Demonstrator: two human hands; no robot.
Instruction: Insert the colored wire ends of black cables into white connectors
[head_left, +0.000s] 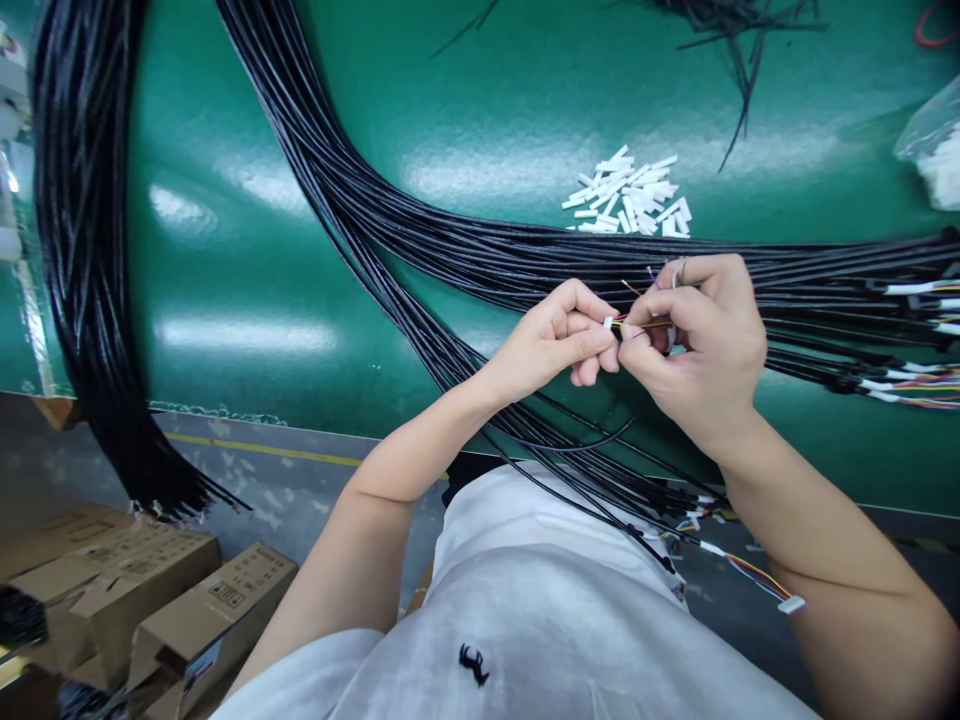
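Between the thumb and fingers of my left hand (562, 335) is a small white connector (608, 323). Thin coloured wires (634, 321) run from it to my right hand (701, 335), whose thumb and fingers pinch them. A few loose wire ends stick up above the right fingertips. Both hands are over a thick bundle of black cables (465, 235) that crosses the green table. Closer to my body, some cables hang over the table's edge, and one ends in coloured wires with a white connector (791, 605).
Short white tubes (630, 195) lie piled beyond the bundle. Another black cable bundle (82, 200) drapes over the table's front edge at left. Black strips (739, 30) lie at the back, a plastic bag (937, 150) at right. Cardboard boxes (210, 620) stand on the floor.
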